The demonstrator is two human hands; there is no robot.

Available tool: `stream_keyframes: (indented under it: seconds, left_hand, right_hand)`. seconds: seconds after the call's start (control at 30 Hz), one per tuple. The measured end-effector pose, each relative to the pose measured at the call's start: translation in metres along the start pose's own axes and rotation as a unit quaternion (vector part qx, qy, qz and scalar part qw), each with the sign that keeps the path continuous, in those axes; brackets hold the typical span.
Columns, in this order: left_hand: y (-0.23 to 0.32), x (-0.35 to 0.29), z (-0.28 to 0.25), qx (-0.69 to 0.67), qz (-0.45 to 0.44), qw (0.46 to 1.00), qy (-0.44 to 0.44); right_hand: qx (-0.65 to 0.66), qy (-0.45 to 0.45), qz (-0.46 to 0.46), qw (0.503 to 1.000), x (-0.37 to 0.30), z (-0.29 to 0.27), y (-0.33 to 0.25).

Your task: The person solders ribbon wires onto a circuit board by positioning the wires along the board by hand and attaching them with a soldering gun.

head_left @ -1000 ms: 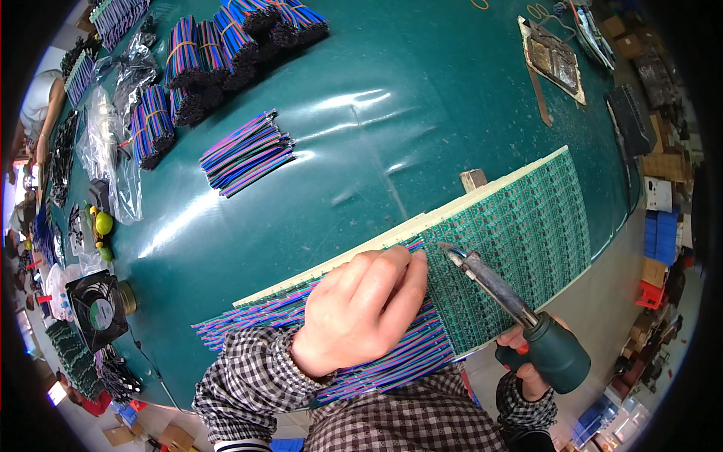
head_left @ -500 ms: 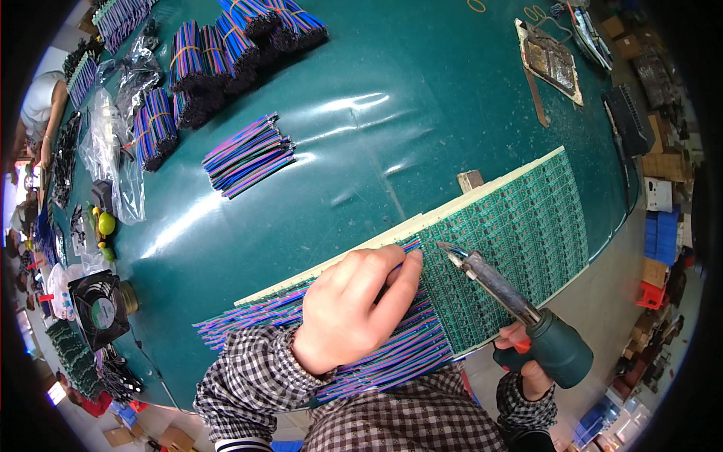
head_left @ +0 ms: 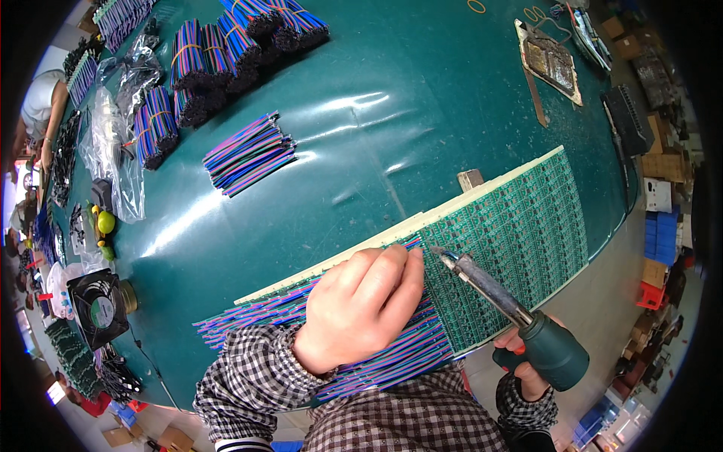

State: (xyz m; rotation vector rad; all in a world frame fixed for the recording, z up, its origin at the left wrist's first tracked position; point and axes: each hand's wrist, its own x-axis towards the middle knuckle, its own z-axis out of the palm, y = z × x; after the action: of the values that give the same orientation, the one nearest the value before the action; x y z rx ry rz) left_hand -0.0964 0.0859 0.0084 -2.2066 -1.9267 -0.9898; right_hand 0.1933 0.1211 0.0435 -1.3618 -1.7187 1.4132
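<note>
A large green circuit board panel point(head_left: 520, 233) with a pale edge strip lies slanted across the near table. Rows of blue, pink and black wires point(head_left: 399, 361) extend from its left part toward me. My left hand point(head_left: 360, 305) rests over those wires, fingers bent and pressed together at a few wire ends near the panel's upper edge; the fingertips' exact grip is partly hidden. In my right hand point(head_left: 533, 382) is a green soldering gun point(head_left: 557, 352), its handle gripped at the panel's near edge. Its tip points up-left, at the board just right of my left fingertips.
A loose pile of cut wires point(head_left: 250, 154) lies beyond the panel, with banded wire bundles point(head_left: 239, 45) behind. A small fan point(head_left: 99, 309) stands left, near clear plastic bags point(head_left: 113, 143). A wooden block point(head_left: 470, 180) touches the panel's far edge. A residue-covered tray point(head_left: 553, 68) lies far right.
The soldering gun has shifted slightly left, its tip moving nearer my left fingertips. My left hand has moved slightly right, its fingers drawn closer together.
</note>
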Motion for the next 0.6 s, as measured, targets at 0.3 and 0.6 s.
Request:
stream_keyframes:
  seconds: [0.3,0.6]
  left_hand:
    - [0.0026,-0.0001,-0.0031,-0.001,-0.008,1.0,-0.014]
    - [0.0011,-0.0006,-0.0035,-0.005,-0.002,1.0,-0.007]
  right_hand:
    - [0.062,-0.003,0.0,0.998,-0.0002,-0.0018,0.0036]
    - [0.063,-0.002,-0.004,0.998,-0.0021,-0.0037,0.0057]
